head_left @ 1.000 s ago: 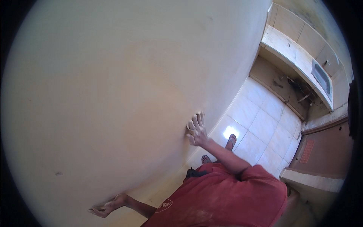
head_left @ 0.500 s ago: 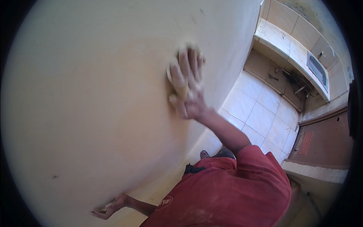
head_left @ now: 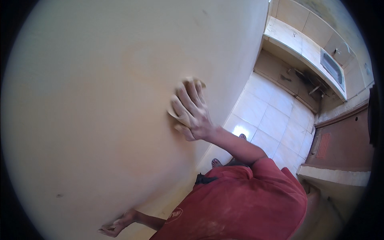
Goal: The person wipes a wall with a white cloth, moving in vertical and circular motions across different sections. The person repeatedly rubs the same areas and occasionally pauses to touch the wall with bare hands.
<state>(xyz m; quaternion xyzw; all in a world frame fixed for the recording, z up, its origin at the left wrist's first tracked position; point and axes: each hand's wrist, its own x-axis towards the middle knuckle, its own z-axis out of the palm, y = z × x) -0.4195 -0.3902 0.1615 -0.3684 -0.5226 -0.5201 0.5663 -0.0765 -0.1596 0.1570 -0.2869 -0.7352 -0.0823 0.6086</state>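
Note:
My right hand [head_left: 191, 110] presses a pale, dusty sheet of sandpaper [head_left: 173, 115] flat against the beige wall [head_left: 92, 112]. Its fingers lie spread over the sheet, whose edges stick out beside the thumb side and past the fingertips. Pale dust coats the fingers. Low at the left, my left hand [head_left: 120, 225] is close to the same wall, its fingers loosely curled. Something small and brownish seems to sit in them, too unclear to name.
White floor tiles [head_left: 272, 116] run along the wall's foot to the right. Beyond them is a tiled counter [head_left: 286, 34] with a metal sink [head_left: 333, 66]. A brown door [head_left: 344, 144] with a vent stands at the far right. My feet [head_left: 216, 163] are beside the wall.
My right hand has slid down the wall and slightly left with the sandpaper beneath it. My left hand has barely moved. Another foot now shows on the tiles.

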